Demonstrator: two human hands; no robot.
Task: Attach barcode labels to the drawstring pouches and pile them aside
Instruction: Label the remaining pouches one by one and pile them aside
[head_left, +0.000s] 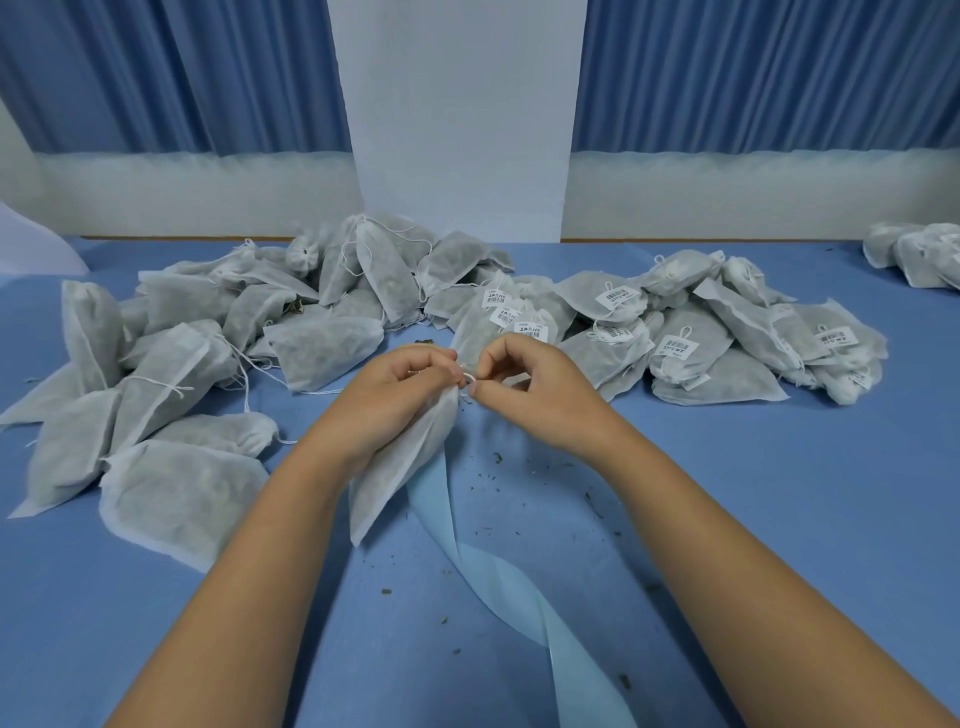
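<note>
While held up by its gathered neck, with no label showing on it yet: pouch (400, 478), lower corner down by the table (779, 519), touching or not, cannot tell. Gripped round that neck by the left hand (400, 387), fingers curled. Pinched at the mouth between thumb and forefinger of the right hand (530, 387): the thin white drawstring (467, 375).

Likely slips from here:
- tugging too hard and snapping or knotting the string;
- slackening the mouth and shaking out dried crumbs (498, 460) like those scattered below;
- sticking a label onto puckered cloth, so peeling off.

Underneath, a pale blue strip (493, 571). To the left, an unlabelled heap (171, 374); to the right, a labelled heap (691, 343). Close enough for mixing up.
</note>
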